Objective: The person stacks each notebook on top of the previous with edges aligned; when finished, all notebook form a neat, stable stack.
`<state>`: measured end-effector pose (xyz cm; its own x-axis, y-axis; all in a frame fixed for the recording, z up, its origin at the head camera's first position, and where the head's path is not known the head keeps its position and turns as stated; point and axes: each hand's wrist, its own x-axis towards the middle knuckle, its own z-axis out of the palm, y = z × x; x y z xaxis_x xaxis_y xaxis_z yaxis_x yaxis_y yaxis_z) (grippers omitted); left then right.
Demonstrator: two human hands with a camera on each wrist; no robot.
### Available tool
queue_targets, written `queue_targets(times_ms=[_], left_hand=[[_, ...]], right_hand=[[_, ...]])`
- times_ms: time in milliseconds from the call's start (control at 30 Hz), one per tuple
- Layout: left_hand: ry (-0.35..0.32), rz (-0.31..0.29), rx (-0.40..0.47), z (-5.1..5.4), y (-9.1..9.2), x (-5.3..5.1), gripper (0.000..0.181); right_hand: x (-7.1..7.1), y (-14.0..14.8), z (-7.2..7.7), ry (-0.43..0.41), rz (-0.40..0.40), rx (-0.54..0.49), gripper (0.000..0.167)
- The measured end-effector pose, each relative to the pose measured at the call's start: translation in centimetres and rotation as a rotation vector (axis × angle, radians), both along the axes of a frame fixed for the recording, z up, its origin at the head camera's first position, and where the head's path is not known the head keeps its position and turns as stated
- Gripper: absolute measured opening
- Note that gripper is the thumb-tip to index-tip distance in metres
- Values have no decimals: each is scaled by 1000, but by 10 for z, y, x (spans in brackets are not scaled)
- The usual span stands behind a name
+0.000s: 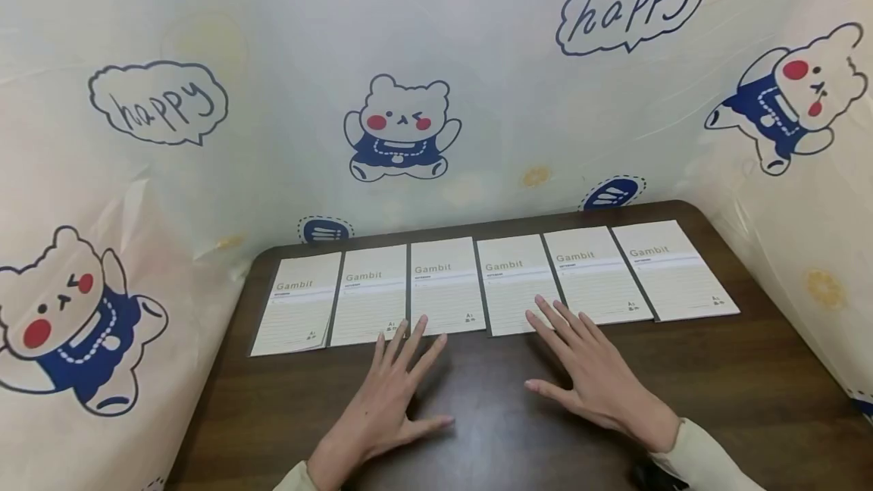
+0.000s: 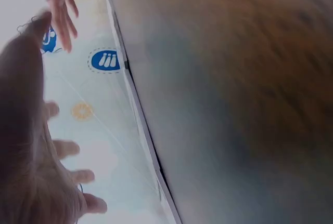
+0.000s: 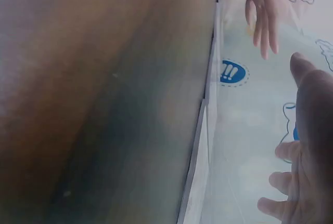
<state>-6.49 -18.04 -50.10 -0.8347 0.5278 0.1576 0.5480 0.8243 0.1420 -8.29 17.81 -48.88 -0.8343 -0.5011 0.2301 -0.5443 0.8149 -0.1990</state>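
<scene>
Several white notebooks marked "Gambit" lie side by side in a row along the far part of the table, dark spines to the left. My left hand (image 1: 389, 392) hovers with spread fingers near the lower edges of the second notebook (image 1: 368, 295) and the third notebook (image 1: 446, 285). My right hand (image 1: 586, 370), fingers also spread, is above the table by the fourth notebook (image 1: 517, 285) and the fifth notebook (image 1: 596, 275). Neither hand holds anything. Both wrist views show the hands raised off the tabletop. The leftmost notebook (image 1: 296, 305) and rightmost notebook (image 1: 675, 271) are apart from the hands.
The dark brown wooden table (image 1: 477, 415) has rounded far corners. A pale curtain (image 1: 477, 36) printed with bears and "happy" bubbles surrounds it at the back and sides. A small black object (image 1: 658, 477) shows beneath the right sleeve (image 1: 705, 461).
</scene>
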Motion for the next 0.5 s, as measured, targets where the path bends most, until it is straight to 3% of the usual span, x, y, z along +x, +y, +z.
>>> queue_targets(times_ms=[200, 500], left_hand=[[-28, 65, 20, 0, 4, -8, 100], [-203, 110, 17, -7, 12, -24, 91]], right_hand=[[-21, -11, -4, -60, 74, -26, 91], [-46, -43, -9, -212, 216, 18, 88]])
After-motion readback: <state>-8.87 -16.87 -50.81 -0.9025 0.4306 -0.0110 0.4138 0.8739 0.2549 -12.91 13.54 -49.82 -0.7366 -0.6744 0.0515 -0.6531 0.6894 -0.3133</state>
